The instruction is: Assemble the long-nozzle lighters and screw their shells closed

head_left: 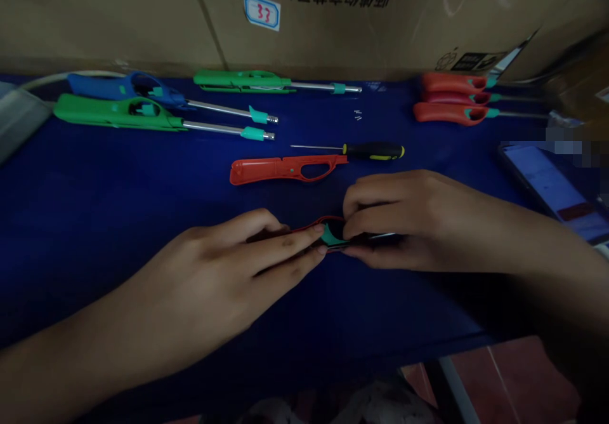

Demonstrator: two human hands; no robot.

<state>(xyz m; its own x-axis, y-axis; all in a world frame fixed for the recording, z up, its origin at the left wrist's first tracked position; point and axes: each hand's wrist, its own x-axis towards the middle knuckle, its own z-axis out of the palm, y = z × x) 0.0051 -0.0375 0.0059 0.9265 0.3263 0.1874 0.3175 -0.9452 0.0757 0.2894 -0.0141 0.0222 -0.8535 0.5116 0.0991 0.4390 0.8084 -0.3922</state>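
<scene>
Between my two hands lies a red long-necked lighter (333, 226), mostly hidden by fingers, with a green trigger and a bit of metal tube showing. My left hand (247, 259) is closed over its handle end, fingertips beside the trigger. My right hand (397, 221) pinches it near the base of the metal tube. Just beyond, a loose red handle half (266, 170) lies on the blue cloth. A screwdriver (373, 151) with a black and yellow handle rests behind that half, and several tiny screws (358, 115) are scattered farther back.
Green (118, 112) and blue (95, 87) lighters lie at the back left, another green lighter (238, 80) at the back middle. Three red lighters (450, 114) are lined up at the back right. A phone (556, 186) lies right. A cardboard box (143, 18) stands behind.
</scene>
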